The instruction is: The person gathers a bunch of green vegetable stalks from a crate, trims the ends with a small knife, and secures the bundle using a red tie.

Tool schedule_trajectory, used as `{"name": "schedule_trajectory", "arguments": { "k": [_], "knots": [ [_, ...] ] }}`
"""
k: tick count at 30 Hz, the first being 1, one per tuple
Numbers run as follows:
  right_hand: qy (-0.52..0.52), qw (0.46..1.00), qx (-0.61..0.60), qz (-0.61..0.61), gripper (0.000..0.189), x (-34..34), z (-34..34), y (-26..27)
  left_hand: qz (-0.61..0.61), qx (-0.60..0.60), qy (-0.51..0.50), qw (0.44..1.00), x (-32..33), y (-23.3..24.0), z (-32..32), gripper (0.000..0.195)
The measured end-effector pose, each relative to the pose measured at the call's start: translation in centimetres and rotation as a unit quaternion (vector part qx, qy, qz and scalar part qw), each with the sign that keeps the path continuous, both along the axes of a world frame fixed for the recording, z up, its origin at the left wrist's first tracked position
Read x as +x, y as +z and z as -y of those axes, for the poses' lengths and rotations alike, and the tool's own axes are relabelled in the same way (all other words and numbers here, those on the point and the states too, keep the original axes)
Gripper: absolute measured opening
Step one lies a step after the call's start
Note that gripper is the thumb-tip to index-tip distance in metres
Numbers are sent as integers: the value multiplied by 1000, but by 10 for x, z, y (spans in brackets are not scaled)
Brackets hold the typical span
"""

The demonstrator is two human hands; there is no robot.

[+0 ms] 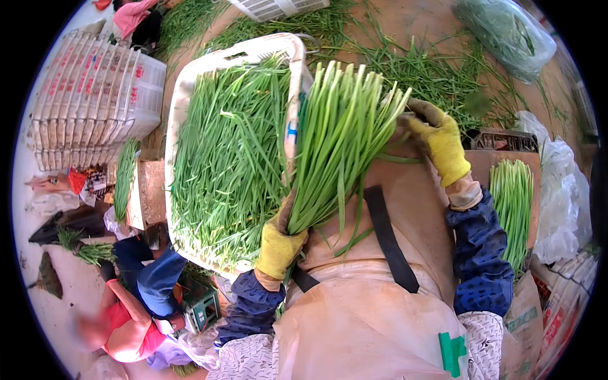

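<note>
My left hand (281, 244), in a yellow work glove with dark fingers, grips the leaf end of a thick bunch of garlic chives (335, 147). The pale stalk ends fan out towards the top, above my apron-covered lap. Beside those ends, at the bunch's right edge, my right hand (439, 140) wears a matching glove. Its fingers are bent and partly hidden; whether they pinch a stalk is unclear. Directly left of the bunch stands a white plastic basket (297, 61) filled with green chives (228, 156). A few loose leaves hang over the apron (370, 323).
Stacked white baskets (95, 104) stand at left. Loose chives (427, 76) litter the floor ahead, near a filled plastic bag (510, 40). Another bunch (512, 209) lies on a board at right. A seated person (135, 327) at lower left holds chives; another person (130, 21) is farther off.
</note>
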State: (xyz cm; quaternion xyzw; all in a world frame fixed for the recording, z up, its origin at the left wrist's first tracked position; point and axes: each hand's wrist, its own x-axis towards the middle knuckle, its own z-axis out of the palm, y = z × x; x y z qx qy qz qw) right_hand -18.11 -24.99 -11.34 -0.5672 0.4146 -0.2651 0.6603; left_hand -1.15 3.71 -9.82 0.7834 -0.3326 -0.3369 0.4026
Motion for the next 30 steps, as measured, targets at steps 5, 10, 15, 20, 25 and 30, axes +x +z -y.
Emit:
{"name": "schedule_trajectory", "arguments": {
  "k": [5,10,15,20,25,30],
  "knots": [
    [-9,999,-13,34,25,-9,36,10,-42,10,24,999,1,5,-2,70],
    [-62,929,-286,-228,36,-36,99,5,-1,-12,-26,1000,2,-2,1,72],
    [265,945,-186,-56,41,17,83,31,5,4,-19,1000,9,-4,-6,71],
    [329,937,-86,-77,47,23,106,16,27,-17,-36,999,7,-4,-1,70],
    [425,876,-206,-102,38,35,107,34,31,-19,-36,999,8,-7,-2,70],
    [441,855,-212,-169,29,39,92,50,-46,26,2,999,8,-2,-2,70]
  ]
}}
